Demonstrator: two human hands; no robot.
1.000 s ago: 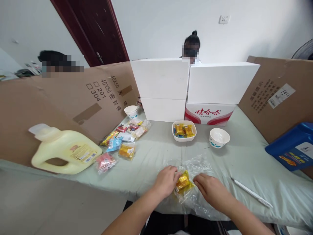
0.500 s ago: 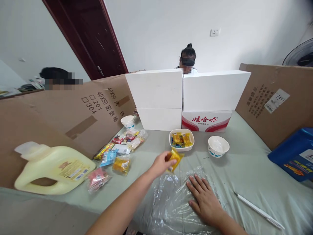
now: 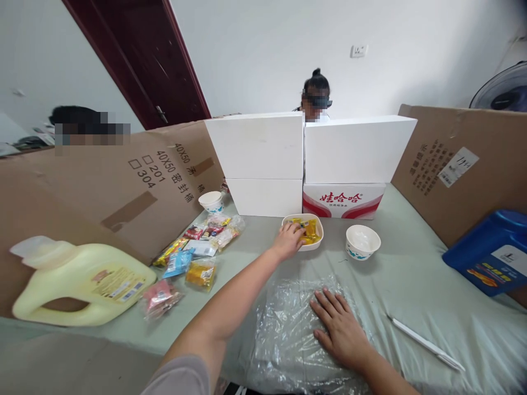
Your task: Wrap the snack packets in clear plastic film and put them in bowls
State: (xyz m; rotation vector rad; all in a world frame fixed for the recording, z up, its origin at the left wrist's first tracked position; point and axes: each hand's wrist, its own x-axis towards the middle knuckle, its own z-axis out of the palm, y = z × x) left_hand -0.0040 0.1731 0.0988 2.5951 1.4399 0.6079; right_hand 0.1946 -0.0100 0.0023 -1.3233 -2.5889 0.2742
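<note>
While our left hand (image 3: 288, 240) rests over the near left side of the dish (image 3: 313, 246), we see its fingers bent above the yellow packets (image 3: 312, 227) inside, though we cannot tell whether it grips one (the knuckles hide what lies beneath). Our right hand (image 3: 341, 330) lies palm down, fingers spread and holding nothing, on the clear film (image 3: 282, 334) nearer us. For what looks like a placing step, we judge it best to lower any packet right onto the others, loosen the fingers only when it sits inside the rim, and lift straight up, so that nothing snags or tips the dish. We would also press the film evenly, lest it slide or crease
</note>
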